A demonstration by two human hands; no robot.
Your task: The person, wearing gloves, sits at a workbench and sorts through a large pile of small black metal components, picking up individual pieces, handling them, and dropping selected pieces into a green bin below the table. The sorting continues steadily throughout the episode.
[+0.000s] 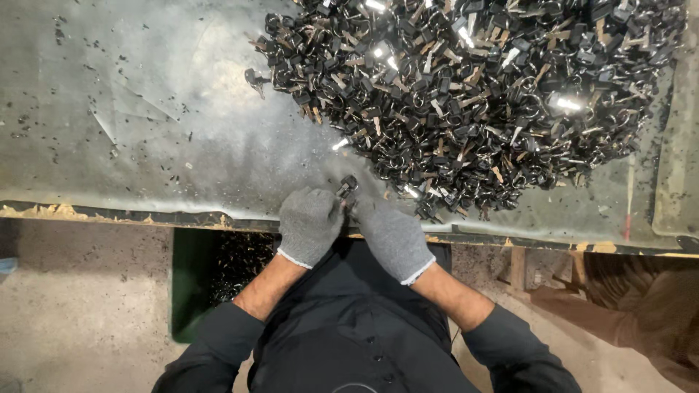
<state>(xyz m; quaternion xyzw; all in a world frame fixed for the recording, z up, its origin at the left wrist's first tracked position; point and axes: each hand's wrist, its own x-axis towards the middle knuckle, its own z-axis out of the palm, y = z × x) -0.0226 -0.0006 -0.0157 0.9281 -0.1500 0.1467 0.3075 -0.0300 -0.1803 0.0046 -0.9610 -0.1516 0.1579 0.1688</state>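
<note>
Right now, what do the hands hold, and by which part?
Both hands, left and right, pinch one small black part; the exact place is hidden.

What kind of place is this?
Probably a small workshop or factory. A huge pile of small black parts covers a scuffed work table, and the gloved left hand and right hand hold one part together.

No packages, labels, signs or screens show anywhere in this view.
</note>
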